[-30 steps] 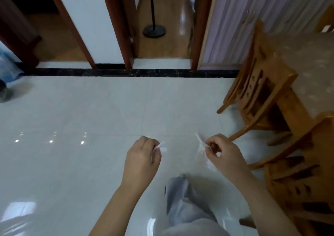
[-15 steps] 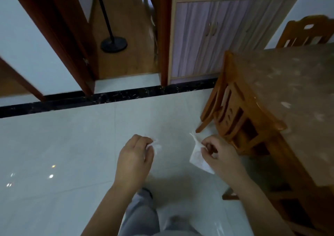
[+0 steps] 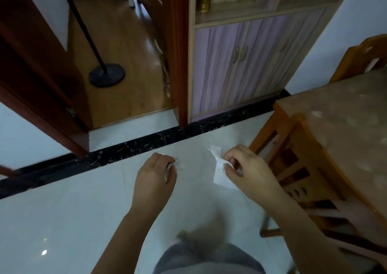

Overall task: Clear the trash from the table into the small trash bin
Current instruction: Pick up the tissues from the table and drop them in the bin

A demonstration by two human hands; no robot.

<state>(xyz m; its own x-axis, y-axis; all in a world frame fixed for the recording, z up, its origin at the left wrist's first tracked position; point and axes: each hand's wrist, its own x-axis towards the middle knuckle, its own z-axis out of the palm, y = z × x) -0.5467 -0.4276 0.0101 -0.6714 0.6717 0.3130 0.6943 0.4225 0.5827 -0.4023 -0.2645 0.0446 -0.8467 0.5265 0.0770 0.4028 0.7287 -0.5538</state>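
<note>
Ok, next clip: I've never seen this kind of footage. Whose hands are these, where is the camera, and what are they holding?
There is no machine here: a person wears one wide-angle camera on the head, looking forward and down, so the hands are their own. The right hand pinches a crumpled white tissue. The left hand is curled round a smaller white scrap, mostly hidden. Both are over the pale tiled floor, not the table, which stands at the right with a wooden chair tucked under it. What lies on the tabletop's patterned cover is too blurred to tell. No trash bin is in view.
</note>
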